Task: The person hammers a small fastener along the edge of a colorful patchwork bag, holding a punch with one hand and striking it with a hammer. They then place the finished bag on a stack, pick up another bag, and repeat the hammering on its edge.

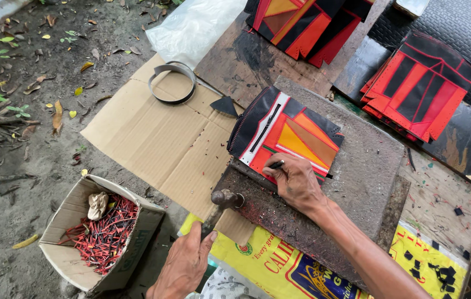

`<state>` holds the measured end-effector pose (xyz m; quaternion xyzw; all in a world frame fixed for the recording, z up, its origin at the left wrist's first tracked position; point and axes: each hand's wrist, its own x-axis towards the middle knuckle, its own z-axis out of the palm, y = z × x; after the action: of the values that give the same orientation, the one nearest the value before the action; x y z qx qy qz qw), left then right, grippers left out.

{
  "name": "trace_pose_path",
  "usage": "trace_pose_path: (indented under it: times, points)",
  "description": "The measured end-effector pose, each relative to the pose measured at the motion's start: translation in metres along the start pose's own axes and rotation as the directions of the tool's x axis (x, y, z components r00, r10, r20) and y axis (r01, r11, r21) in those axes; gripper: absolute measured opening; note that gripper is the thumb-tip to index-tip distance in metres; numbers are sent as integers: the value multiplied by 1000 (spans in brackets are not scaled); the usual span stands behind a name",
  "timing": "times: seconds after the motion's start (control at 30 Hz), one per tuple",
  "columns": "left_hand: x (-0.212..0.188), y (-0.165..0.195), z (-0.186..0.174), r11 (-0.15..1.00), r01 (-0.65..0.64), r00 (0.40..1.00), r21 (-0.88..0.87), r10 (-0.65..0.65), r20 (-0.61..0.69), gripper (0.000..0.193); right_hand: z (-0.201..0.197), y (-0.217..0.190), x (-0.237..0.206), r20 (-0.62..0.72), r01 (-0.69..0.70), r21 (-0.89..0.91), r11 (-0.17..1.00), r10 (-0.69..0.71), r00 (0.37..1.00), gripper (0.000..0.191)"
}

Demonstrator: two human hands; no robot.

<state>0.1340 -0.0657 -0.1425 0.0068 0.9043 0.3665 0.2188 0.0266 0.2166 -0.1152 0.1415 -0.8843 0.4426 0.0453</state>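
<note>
A stitched panel of black, red, orange and white pieces (288,133) lies on a grey stone slab (365,160). My right hand (296,181) rests on the panel's near edge and pinches a thin dark punch (276,164) upright against it. My left hand (183,266) grips the handle of a small metal hammer (225,198), whose head hangs just left of the slab and below the punch, apart from it.
Flat cardboard (158,138) lies left of the slab with a metal band loop (172,83) on it. A cardboard box (66,216) of red scraps stands bottom left. Two stacks of similar panels (307,25) (418,83) lie at the back. Under my arm lies a yellow printed sack (280,266).
</note>
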Motion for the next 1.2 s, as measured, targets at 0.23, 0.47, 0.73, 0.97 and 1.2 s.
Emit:
trace_pose_path:
  times: [0.23, 0.47, 0.73, 0.97, 1.2]
  points:
    - [1, 3, -2, 998, 1, 1000, -60, 1, 30, 34, 3, -1, -3, -23, -86, 18, 996, 87, 996, 1]
    - [1, 4, -2, 1000, 7, 999, -9, -6, 31, 37, 2, 1, -3, -15, -127, -37, 991, 126, 992, 4]
    - [1, 4, -4, 999, -11, 999, -37, 13, 38, 36, 7, 11, -5, -29, -259, 227, 939, 273, 962, 8]
    - [2, 6, -8, 999, 14, 998, -51, -11, 67, 35, 7, 11, -5, -48, -220, 159, 963, 230, 972, 9]
    - [0, 9, -10, 997, -16, 999, -71, 19, 43, 33, 4, 7, -6, -39, -205, 103, 973, 210, 977, 10]
